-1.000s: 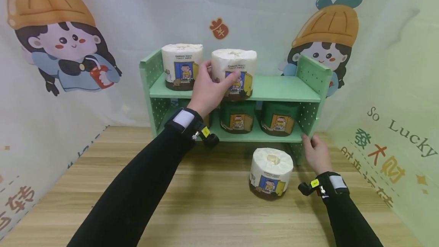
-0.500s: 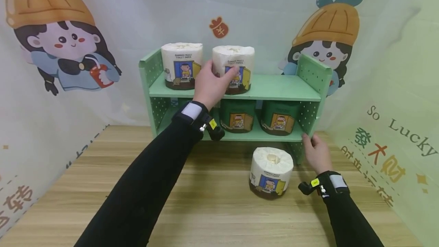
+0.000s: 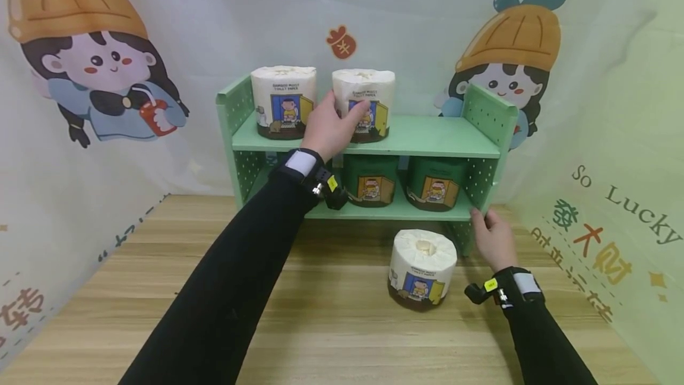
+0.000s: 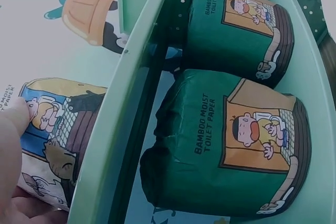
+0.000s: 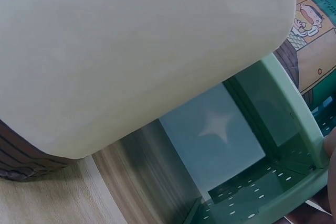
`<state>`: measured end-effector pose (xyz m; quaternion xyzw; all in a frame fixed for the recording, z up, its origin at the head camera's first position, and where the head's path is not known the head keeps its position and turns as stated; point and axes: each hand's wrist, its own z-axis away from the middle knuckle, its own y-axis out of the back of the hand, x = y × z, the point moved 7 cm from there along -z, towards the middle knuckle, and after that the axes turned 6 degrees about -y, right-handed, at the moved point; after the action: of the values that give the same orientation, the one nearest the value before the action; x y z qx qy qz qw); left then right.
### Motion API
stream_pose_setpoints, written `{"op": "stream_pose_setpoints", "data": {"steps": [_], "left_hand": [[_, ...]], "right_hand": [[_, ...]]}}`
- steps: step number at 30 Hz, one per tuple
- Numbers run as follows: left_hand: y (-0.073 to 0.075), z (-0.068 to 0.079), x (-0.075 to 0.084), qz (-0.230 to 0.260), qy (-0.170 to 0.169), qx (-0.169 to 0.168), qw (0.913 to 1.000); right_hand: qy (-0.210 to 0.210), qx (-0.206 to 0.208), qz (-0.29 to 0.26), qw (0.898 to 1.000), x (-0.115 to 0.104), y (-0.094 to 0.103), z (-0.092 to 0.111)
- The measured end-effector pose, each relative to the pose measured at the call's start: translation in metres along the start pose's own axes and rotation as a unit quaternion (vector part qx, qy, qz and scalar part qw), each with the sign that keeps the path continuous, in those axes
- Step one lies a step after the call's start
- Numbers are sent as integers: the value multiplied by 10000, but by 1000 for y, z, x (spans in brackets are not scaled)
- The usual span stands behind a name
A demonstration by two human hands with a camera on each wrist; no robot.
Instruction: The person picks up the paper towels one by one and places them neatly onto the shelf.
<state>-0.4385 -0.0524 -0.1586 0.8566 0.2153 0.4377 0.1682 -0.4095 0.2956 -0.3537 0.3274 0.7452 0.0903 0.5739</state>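
My left hand (image 3: pixel 328 126) grips a white-wrapped toilet paper roll (image 3: pixel 369 85) with the thumb across its front. That roll stands upright on the top board of a green two-tier shelf (image 3: pixel 443 135), a small gap right of another white roll (image 3: pixel 283 82). In the left wrist view the shelf board's edge hides the gripped roll's base. My right hand (image 3: pixel 494 239) holds the shelf's right side panel near its lower front corner, thumb in front. A third white roll (image 3: pixel 422 254) stands on the table, left of the right hand; it fills much of the right wrist view.
Green-wrapped rolls (image 3: pixel 371 180) stand on the lower tier; my left wrist partly hides that tier's left part. Perforated side panels (image 3: pixel 486 117) rise at both shelf ends. Bare board lies right of the gripped roll. A printed cloth (image 3: pixel 214 28) hangs behind the wooden table (image 3: pixel 320 314).
My left hand has moved the gripped roll back and slightly up from the shelf's front edge, onto the top board. The right hand and the roll on the table have stayed put.
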Motion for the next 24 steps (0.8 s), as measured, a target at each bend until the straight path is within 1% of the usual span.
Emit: {"op": "stream_pose_setpoints", "data": {"steps": [5, 10, 15, 17, 20, 24], "left_hand": [[0, 2, -2, 22, -20, -131, 9999], [6, 11, -2, 133, -72, -76, 9999], [10, 23, 5, 669, -284, 35, 9974], [11, 29, 8, 923, -352, 91, 9951], [13, 39, 11, 1244, -357, 204, 9914], [16, 52, 13, 1540, -473, 390, 9862]], "right_hand": [[39, 67, 56, 10000, 0, 0, 1], [69, 81, 83, 9999, 1, -1, 0], [126, 78, 29, 9999, 2, 0, -2], [137, 86, 23, 9999, 2, 0, -2], [150, 102, 29, 9998, 2, 0, -3], [176, 128, 0, 9998, 1, 0, -2]]}}
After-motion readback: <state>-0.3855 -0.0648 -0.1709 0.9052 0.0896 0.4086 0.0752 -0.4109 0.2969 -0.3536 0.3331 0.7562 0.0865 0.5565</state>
